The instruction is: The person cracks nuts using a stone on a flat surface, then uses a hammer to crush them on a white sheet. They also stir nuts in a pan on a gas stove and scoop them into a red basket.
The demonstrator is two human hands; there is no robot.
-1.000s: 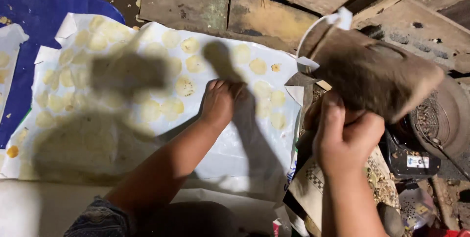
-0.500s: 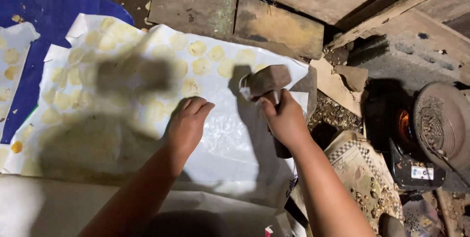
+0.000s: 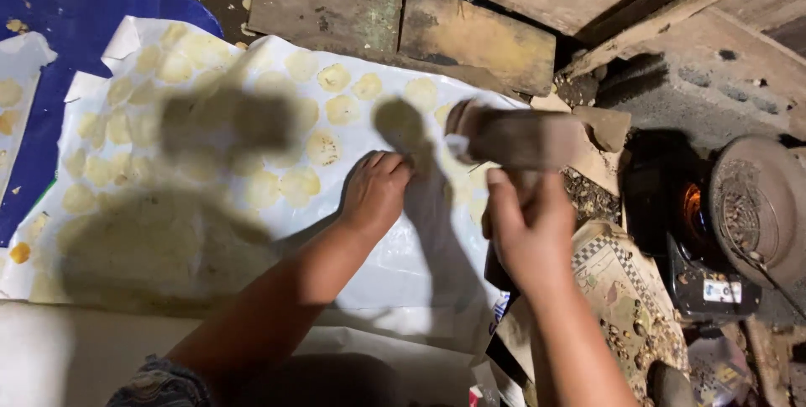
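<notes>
While the right hand (image 3: 527,235) grips the handle of a mallet (image 3: 514,136) — fingers wrapped tight round it, the blurred brown head raised just above the sheet — the left hand (image 3: 375,191) lies flat, palm down and fingers loosely together, holding nothing and only pressing on the plastic sheet (image 3: 395,264). The mallet head hangs over the sheet's right part, just beside the left fingertips and a little beyond them.

Nearest the body the sheet is bare white film, partly in the shadow of head and arms. Further out it is thick with pale yellow discs (image 3: 323,147), flattened and laid in loose rows from the left edge toward the middle; I judge the work well along, since most of the sheet's far half is already covered. The strip under and around the mallet, and the near band by the forearms, carry few or no discs, so room is left there. Whether something lies under the mallet head waiting for a blow I cannot tell — the blur hides it.

To the right, near the right wrist, sits a checked paper (image 3: 617,268) with crumbs on it, and beyond that a dark stove (image 3: 672,214) showing an orange glow beside a round pan (image 3: 756,205). Past the sheet lie wooden planks (image 3: 403,12), and at far left a blue mat (image 3: 75,12) with a second sheet holding a few more discs.
</notes>
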